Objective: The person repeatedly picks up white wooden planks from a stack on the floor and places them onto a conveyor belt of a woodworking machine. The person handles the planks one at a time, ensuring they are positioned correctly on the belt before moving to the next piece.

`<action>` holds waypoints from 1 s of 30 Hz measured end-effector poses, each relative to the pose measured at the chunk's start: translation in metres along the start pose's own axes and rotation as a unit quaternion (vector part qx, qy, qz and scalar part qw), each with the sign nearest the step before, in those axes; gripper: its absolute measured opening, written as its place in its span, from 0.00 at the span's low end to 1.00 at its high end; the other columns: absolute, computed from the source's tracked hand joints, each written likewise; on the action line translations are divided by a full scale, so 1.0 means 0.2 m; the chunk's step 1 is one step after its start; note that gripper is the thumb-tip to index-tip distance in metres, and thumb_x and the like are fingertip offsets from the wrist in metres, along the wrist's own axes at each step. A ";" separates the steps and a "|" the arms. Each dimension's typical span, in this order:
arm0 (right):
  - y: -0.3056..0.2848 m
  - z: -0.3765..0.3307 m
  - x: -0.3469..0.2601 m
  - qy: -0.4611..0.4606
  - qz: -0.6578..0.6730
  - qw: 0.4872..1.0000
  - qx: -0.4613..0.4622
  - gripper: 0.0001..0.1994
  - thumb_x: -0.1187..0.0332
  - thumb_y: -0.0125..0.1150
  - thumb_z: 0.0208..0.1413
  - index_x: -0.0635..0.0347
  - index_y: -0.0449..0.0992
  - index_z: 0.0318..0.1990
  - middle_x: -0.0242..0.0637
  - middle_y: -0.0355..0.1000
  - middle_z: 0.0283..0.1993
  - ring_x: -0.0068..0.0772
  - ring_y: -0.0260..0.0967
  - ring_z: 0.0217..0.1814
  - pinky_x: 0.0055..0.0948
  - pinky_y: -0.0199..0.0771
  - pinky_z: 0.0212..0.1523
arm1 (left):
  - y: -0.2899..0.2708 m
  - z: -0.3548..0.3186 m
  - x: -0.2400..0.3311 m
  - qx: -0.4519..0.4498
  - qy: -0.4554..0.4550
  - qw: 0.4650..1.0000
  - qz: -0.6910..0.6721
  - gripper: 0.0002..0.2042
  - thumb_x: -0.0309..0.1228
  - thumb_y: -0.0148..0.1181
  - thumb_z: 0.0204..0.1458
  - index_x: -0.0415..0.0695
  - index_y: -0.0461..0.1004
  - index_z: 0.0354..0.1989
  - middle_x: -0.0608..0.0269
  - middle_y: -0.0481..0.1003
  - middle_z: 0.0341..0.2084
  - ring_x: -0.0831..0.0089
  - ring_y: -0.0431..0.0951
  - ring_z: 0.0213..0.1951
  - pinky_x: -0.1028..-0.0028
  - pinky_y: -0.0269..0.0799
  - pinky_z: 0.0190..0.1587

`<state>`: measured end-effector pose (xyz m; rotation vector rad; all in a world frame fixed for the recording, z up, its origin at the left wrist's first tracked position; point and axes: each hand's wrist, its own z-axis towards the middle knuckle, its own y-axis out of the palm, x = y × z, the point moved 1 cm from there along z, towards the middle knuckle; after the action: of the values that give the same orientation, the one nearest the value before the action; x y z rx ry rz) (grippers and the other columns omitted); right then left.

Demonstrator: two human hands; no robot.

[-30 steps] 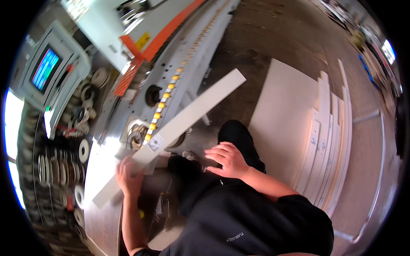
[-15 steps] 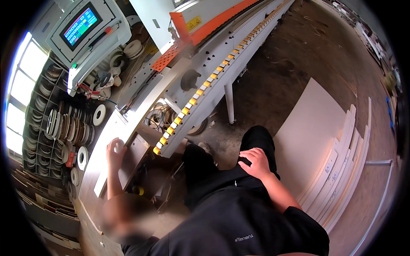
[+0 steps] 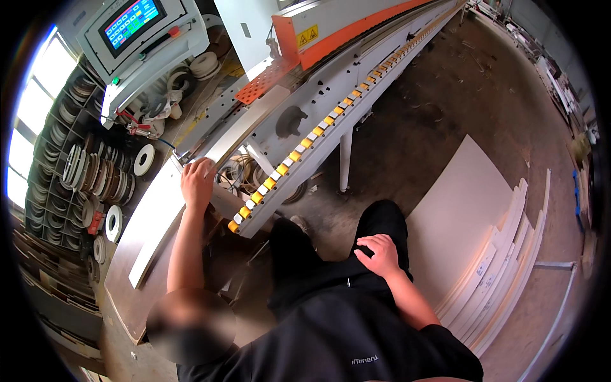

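Note:
My left hand (image 3: 198, 183) reaches forward over the table at the near end of the machine, its fingers bent and close together. It lies between a long white strip of board (image 3: 156, 232) on the brown tabletop (image 3: 137, 270) and a narrow pale board (image 3: 249, 125) running along the machine's guide. What its fingertips hold, if anything, is hidden. On my right thigh rests my right hand (image 3: 380, 254), fingers loosely stretched out and nothing in it.
Yellow and white rollers (image 3: 270, 184) line a grey rail slanting away. A control panel with lit screen (image 3: 132, 25) stands at upper left, above racks of edging rolls (image 3: 95, 172). Pale panels (image 3: 461, 191) lie stacked to my right. An orange perforated guard (image 3: 259, 86) sits farther along.
My left hand has moved forward along the table toward the machine, and that arm is straighter. My right hand stays on my thigh. The view has shifted slightly.

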<state>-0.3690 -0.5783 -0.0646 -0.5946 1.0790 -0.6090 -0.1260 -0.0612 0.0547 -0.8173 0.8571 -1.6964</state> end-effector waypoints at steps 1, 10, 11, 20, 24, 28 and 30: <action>0.00 0.00 0.01 0.004 0.000 1.000 0.002 0.10 0.62 0.79 0.55 0.51 0.87 0.43 0.30 0.88 0.47 0.39 0.84 0.50 0.40 0.78 0.59 | 0.03 0.02 -0.01 0.011 -0.003 1.000 0.003 0.14 0.36 0.70 0.63 0.48 0.86 0.55 0.66 0.85 0.58 0.58 0.80 0.61 0.58 0.75 0.65; 0.02 0.06 0.04 0.018 0.009 1.000 0.008 0.09 0.63 0.79 0.56 0.53 0.86 0.40 0.31 0.88 0.47 0.38 0.85 0.48 0.40 0.80 0.56 | 0.14 0.22 -0.11 0.032 -0.034 0.998 0.043 0.11 0.39 0.68 0.63 0.54 0.88 0.50 0.72 0.86 0.52 0.59 0.83 0.55 0.60 0.79 0.59; 0.02 0.07 0.03 0.022 0.011 1.000 0.006 0.09 0.62 0.79 0.56 0.53 0.86 0.40 0.30 0.88 0.46 0.38 0.85 0.48 0.39 0.80 0.56 | 0.16 0.24 -0.11 0.036 -0.041 0.997 0.046 0.10 0.39 0.68 0.63 0.55 0.88 0.50 0.72 0.86 0.52 0.59 0.83 0.54 0.61 0.79 0.58; 0.05 0.11 0.03 0.039 0.003 0.999 -0.006 0.08 0.62 0.78 0.56 0.53 0.87 0.38 0.29 0.88 0.45 0.37 0.85 0.47 0.38 0.79 0.55 | 0.17 0.28 -0.11 0.056 -0.050 0.995 0.071 0.09 0.40 0.69 0.62 0.56 0.88 0.47 0.75 0.87 0.49 0.60 0.84 0.50 0.61 0.82 0.52; 0.06 0.12 0.05 0.045 0.004 0.999 -0.007 0.08 0.62 0.78 0.56 0.53 0.86 0.38 0.29 0.88 0.44 0.37 0.85 0.46 0.38 0.79 0.54 | 0.16 0.29 -0.07 0.046 -0.083 0.994 0.061 0.10 0.40 0.69 0.63 0.55 0.88 0.49 0.73 0.87 0.51 0.62 0.84 0.54 0.61 0.82 0.55; 0.07 0.12 0.05 0.044 0.003 0.999 -0.008 0.08 0.61 0.78 0.57 0.53 0.86 0.37 0.29 0.88 0.42 0.37 0.85 0.45 0.38 0.79 0.53 | 0.17 0.28 -0.09 0.066 -0.076 0.993 0.061 0.09 0.40 0.70 0.61 0.55 0.88 0.46 0.74 0.86 0.48 0.62 0.84 0.52 0.61 0.81 0.54; 0.07 0.12 0.05 0.044 0.001 0.999 -0.007 0.08 0.61 0.78 0.57 0.53 0.86 0.37 0.29 0.88 0.42 0.37 0.85 0.44 0.38 0.79 0.53 | 0.18 0.28 -0.10 0.077 -0.067 0.993 0.062 0.09 0.41 0.70 0.61 0.55 0.88 0.45 0.74 0.86 0.47 0.61 0.84 0.52 0.60 0.81 0.54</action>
<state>-0.3410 -0.5726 -0.0713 -0.5831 1.1683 -0.6305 -0.0561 -0.0586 0.0503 -0.7480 0.6631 -1.5583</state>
